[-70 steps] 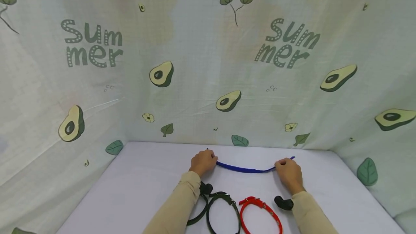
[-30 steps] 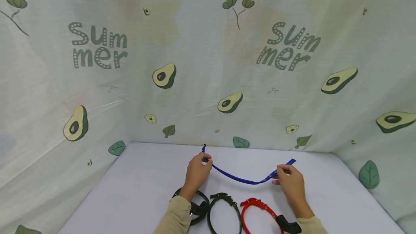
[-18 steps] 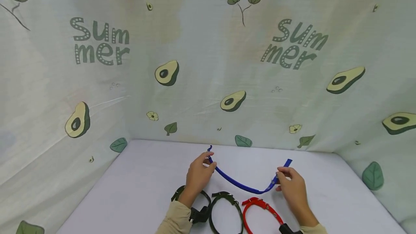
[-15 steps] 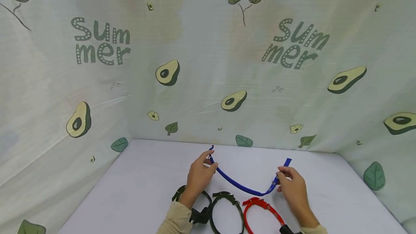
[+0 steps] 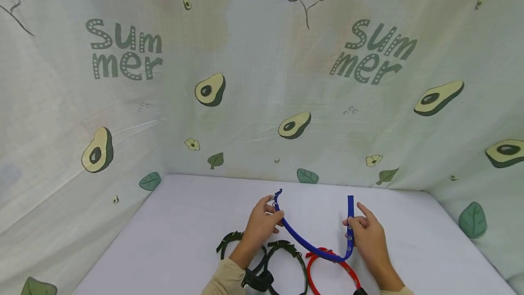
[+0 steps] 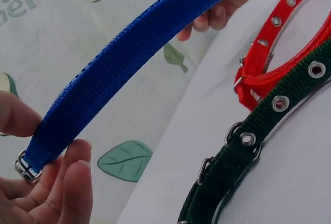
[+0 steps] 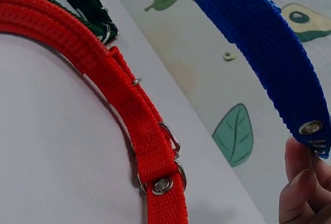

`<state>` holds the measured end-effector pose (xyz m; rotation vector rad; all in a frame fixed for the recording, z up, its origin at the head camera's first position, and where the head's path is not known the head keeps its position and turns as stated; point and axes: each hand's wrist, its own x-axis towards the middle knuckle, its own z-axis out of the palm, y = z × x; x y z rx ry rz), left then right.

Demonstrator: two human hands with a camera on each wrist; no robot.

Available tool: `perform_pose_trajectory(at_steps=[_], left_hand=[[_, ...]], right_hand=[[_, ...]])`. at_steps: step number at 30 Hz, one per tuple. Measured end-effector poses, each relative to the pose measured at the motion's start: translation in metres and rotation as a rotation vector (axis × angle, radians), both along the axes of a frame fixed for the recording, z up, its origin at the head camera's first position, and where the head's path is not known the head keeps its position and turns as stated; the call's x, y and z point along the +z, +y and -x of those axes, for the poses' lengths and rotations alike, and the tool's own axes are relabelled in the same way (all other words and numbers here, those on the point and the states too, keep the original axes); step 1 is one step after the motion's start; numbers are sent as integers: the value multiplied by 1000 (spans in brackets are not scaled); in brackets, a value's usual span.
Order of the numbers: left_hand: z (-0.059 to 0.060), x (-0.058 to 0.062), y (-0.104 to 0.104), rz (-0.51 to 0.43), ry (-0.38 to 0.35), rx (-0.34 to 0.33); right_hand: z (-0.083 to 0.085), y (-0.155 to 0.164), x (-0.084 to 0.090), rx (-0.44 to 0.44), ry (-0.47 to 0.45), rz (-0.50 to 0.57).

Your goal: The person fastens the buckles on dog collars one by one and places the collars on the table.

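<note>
An unfastened blue collar (image 5: 302, 241) hangs in a U-shaped curve between my two hands above the table. My left hand (image 5: 262, 223) pinches it near its metal buckle (image 6: 26, 167), thumb on one face and fingers on the other. With thumb and fingers my right hand (image 5: 370, 240) holds the end with the metal eyelets (image 7: 311, 127); that strap tip points up past the fingers, and the index finger is raised off it. The low part of the blue strap overlaps the red collar (image 7: 142, 141) in the head view.
Buckled into loops, a red collar and two dark green collars, one in the middle (image 6: 264, 115) and one at the left (image 5: 222, 245), lie in a row on the white table (image 5: 163, 249). My left forearm partly hides the left one. A printed cloth (image 5: 245, 58) hangs behind.
Both hands have come nearer each other, the left moving right. The blue collar, earlier stretched almost straight, now sags in a deep curve, its right end turned upright.
</note>
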<state>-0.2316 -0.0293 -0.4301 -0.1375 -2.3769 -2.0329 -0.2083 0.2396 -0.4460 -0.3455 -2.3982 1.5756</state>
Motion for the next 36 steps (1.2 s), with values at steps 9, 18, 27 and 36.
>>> perform_pose_trajectory(at_steps=[9, 18, 27, 36], left_hand=[[-5, 0, 8, -118, 28, -3], [-12, 0, 16, -235, -36, -31], [-18, 5, 19, -213, -51, -31], [-15, 5, 17, -162, 29, -30]], right_hand=[[-5, -6, 10, 57, -17, 37], [-8, -13, 18, 90, 6, 76], [-18, -30, 22, 130, 82, 29], [-26, -41, 30, 163, 120, 7]])
